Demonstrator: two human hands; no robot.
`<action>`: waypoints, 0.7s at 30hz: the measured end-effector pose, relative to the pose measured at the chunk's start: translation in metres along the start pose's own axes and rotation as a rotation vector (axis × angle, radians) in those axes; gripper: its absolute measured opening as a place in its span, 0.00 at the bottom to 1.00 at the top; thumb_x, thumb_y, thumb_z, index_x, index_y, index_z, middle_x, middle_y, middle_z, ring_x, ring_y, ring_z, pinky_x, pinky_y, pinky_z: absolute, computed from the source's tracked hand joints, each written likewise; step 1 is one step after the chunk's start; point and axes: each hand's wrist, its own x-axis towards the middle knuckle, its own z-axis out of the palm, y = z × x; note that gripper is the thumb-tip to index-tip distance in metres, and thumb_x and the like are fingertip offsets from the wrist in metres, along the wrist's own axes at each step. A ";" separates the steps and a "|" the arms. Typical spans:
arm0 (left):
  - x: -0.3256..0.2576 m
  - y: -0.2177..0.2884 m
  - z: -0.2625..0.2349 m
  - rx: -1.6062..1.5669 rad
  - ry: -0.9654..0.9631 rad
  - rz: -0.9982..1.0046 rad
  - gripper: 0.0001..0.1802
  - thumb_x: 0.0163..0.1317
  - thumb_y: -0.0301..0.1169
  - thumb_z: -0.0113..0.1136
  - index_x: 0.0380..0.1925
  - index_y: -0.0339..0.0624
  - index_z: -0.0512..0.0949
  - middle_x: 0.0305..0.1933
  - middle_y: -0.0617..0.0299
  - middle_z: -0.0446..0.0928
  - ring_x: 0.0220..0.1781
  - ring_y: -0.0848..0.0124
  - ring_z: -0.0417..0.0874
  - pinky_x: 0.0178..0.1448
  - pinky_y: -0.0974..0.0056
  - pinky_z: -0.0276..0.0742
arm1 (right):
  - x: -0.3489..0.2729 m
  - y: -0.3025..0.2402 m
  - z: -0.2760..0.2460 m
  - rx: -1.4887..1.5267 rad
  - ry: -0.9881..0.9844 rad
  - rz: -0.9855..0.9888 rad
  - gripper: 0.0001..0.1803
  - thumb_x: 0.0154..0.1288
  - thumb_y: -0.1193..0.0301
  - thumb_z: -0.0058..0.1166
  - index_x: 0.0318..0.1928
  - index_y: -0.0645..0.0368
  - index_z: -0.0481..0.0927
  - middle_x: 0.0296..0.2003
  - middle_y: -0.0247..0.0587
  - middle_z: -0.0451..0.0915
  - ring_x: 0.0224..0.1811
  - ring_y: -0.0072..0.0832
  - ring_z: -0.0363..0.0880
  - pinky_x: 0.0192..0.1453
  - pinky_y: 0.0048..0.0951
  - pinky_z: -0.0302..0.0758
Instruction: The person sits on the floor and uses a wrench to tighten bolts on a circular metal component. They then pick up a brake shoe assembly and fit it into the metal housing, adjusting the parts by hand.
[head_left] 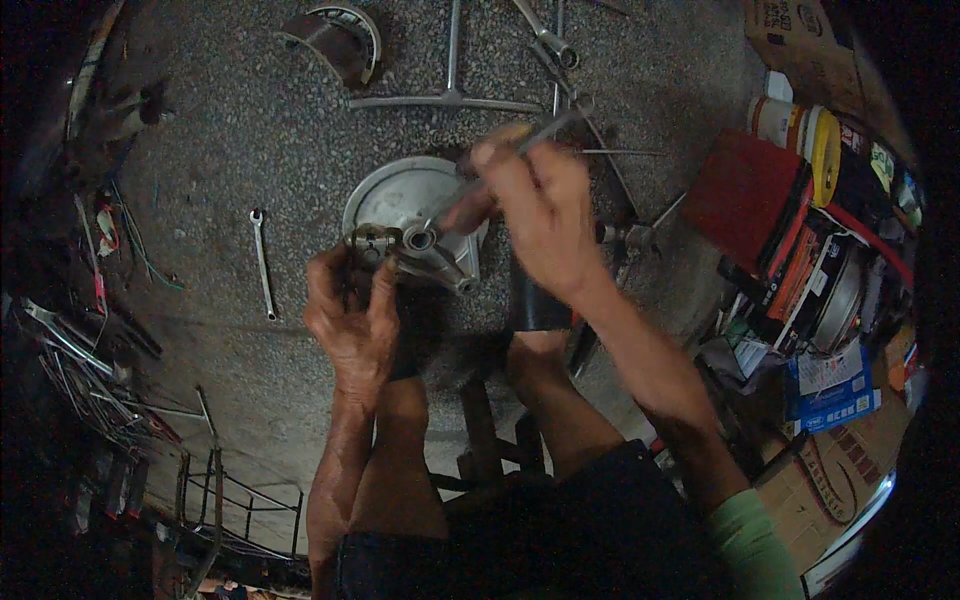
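While both hands work above the speckled concrete floor (250, 150), the left hand (350, 320) grips a metal hub part (415, 215); the right hand (545, 215) holds a thin tool (545, 130). Red box (745, 195) and cardboard cartons (820, 470) crowd right.

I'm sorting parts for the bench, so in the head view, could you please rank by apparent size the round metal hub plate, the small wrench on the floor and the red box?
1. red box
2. round metal hub plate, held nearer the camera, so its rank against the box is unsure
3. small wrench

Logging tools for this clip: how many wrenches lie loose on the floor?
1 clearly: a wrench left of the left hand. More may hide among the rods up top.
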 end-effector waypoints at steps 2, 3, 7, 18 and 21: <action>0.000 -0.002 0.000 -0.017 0.002 -0.007 0.18 0.57 0.27 0.70 0.44 0.34 0.73 0.36 0.58 0.77 0.35 0.73 0.76 0.40 0.69 0.76 | -0.021 -0.006 0.001 -0.286 -0.163 -0.210 0.11 0.69 0.69 0.49 0.40 0.66 0.76 0.24 0.47 0.81 0.24 0.33 0.83 0.28 0.33 0.78; 0.000 -0.002 0.001 -0.044 -0.003 -0.032 0.18 0.57 0.27 0.70 0.44 0.34 0.73 0.36 0.58 0.77 0.35 0.73 0.76 0.39 0.69 0.76 | -0.029 -0.008 0.003 -0.363 -0.185 -0.320 0.09 0.68 0.71 0.50 0.41 0.66 0.76 0.25 0.46 0.81 0.25 0.33 0.83 0.28 0.32 0.78; 0.001 0.007 -0.001 -0.066 -0.033 -0.099 0.17 0.57 0.25 0.69 0.44 0.35 0.73 0.35 0.58 0.78 0.35 0.74 0.77 0.39 0.68 0.76 | -0.044 -0.001 0.019 -0.393 -0.151 -0.648 0.09 0.63 0.78 0.55 0.43 0.65 0.75 0.28 0.43 0.81 0.25 0.34 0.81 0.27 0.32 0.77; 0.000 0.002 -0.001 -0.239 -0.041 -0.077 0.17 0.59 0.23 0.66 0.47 0.33 0.72 0.38 0.59 0.77 0.38 0.75 0.77 0.43 0.70 0.76 | -0.055 0.007 0.036 -0.449 -0.234 -0.735 0.19 0.50 0.78 0.62 0.46 0.65 0.76 0.36 0.45 0.81 0.35 0.39 0.83 0.39 0.37 0.83; -0.001 0.002 -0.002 -0.265 -0.034 -0.087 0.18 0.60 0.23 0.66 0.48 0.33 0.72 0.39 0.60 0.77 0.40 0.75 0.77 0.45 0.69 0.76 | -0.054 0.008 0.041 -0.498 -0.243 -0.764 0.20 0.52 0.75 0.61 0.47 0.66 0.77 0.40 0.48 0.81 0.40 0.40 0.84 0.43 0.38 0.84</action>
